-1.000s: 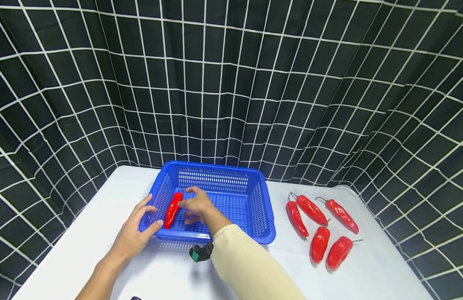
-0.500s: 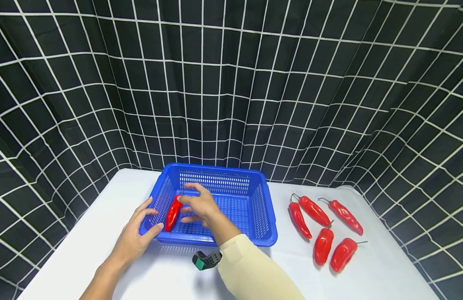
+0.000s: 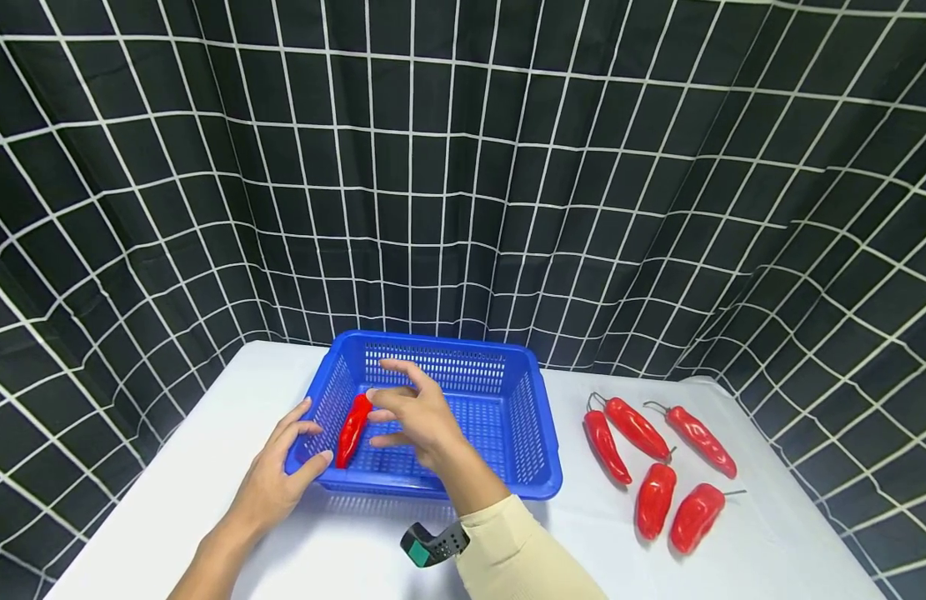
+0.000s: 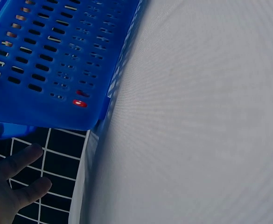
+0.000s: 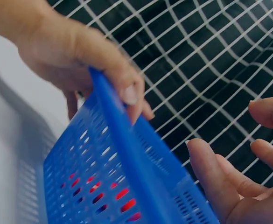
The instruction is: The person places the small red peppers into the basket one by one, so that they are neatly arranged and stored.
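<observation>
A blue plastic basket [image 3: 432,340] with slotted walls sits on the white table. One red chili pepper [image 3: 352,432] lies lengthwise inside, by the left wall; bits of it show red through the slots in both wrist views. My left hand [image 3: 271,483] holds the basket's near left corner, with thumb and fingers over the rim in the right wrist view. Over the basket is my right hand [image 3: 423,417], fingers spread and holding nothing. Its fingertips overlap the pepper's upper end in the head view, while the right wrist view has these fingers [image 5: 206,172] spread above the rim.
Several more red chili peppers with stems lie right of the basket, among them one at the far right [image 3: 703,440] and one near the front [image 3: 697,518]. Black cloth with a white grid [image 3: 463,167] surrounds the table [image 3: 185,467]. A black wrist device [image 3: 432,546] is on the right wrist.
My right hand has lifted slightly and drawn right, off the pepper, with its fingers spreading. The left hand stays on the basket corner, and the head view has shifted a little.
</observation>
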The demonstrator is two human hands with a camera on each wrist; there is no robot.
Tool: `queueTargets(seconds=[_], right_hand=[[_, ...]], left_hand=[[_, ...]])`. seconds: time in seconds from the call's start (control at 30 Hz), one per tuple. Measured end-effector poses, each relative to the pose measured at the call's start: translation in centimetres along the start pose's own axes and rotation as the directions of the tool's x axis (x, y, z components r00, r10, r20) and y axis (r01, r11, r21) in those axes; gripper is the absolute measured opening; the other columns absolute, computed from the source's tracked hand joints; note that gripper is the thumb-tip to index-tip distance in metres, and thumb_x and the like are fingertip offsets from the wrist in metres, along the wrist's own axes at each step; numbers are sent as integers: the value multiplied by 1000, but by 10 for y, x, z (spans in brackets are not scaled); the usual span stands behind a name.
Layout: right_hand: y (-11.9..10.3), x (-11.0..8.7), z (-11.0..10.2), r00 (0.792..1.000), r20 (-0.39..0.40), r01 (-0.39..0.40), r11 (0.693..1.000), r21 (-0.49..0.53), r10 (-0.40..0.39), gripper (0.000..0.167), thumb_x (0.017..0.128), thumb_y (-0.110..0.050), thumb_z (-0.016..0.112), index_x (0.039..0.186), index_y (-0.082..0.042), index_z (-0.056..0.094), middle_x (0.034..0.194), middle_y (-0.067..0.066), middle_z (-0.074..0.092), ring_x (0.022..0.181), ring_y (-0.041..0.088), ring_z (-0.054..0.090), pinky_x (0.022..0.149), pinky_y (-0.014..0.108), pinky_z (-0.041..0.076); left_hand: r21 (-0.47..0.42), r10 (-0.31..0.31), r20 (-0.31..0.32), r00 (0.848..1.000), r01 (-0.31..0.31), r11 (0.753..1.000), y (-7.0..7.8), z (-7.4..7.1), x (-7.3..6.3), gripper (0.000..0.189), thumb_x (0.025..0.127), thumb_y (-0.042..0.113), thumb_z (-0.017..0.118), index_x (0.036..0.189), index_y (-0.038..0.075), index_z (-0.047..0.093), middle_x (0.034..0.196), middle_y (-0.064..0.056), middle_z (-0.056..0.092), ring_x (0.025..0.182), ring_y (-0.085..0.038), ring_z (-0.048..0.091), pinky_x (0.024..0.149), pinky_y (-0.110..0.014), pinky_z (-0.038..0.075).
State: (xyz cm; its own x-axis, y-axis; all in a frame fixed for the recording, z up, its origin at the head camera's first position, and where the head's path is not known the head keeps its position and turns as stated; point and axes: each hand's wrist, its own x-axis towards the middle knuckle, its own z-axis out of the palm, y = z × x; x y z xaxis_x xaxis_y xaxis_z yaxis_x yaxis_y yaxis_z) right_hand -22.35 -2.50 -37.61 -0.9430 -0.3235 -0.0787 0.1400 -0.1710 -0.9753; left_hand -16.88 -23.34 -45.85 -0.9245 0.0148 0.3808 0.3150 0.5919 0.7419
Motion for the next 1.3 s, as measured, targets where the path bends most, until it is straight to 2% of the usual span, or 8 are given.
queueTargets(seconds=[0.43,0.7,1.03,1.3], right_hand=[[-21,-34,-11,990,45,136,991,14,-137,49,88,-10,69,133,-22,54,112,18,61,92,33,67,61,49,56],[-28,-51,-23,985,73,157,987,23,-158,53,87,-9,70,136,-19,51,117,21,58,95,35,66,63,52,56],[-36,-78,-47,980,71,187,982,-5,-186,55,88,-9,69,138,-17,48,119,26,55,97,38,65,64,55,55],[-44,-97,-64,976,30,219,975,-27,-218,52,90,-7,67,137,-19,49,121,25,54,100,41,63,64,57,54]], left_hand=[[20,-2,8,1000,2,1000,1,-2,5,30,91,29,65,112,10,58,153,-6,32,138,-40,26,102,-68,24],[12,5,0,1000,-5,1000,0,-1,5,29,90,27,66,111,9,59,153,-6,33,138,-39,27,101,-68,24],[-6,-5,4,1000,5,1000,2,4,4,29,89,26,67,111,9,59,152,-6,33,138,-39,27,102,-68,23],[2,-8,-11,1000,8,1000,0,2,1,28,89,24,67,110,9,59,152,-4,34,138,-39,27,102,-67,24]])
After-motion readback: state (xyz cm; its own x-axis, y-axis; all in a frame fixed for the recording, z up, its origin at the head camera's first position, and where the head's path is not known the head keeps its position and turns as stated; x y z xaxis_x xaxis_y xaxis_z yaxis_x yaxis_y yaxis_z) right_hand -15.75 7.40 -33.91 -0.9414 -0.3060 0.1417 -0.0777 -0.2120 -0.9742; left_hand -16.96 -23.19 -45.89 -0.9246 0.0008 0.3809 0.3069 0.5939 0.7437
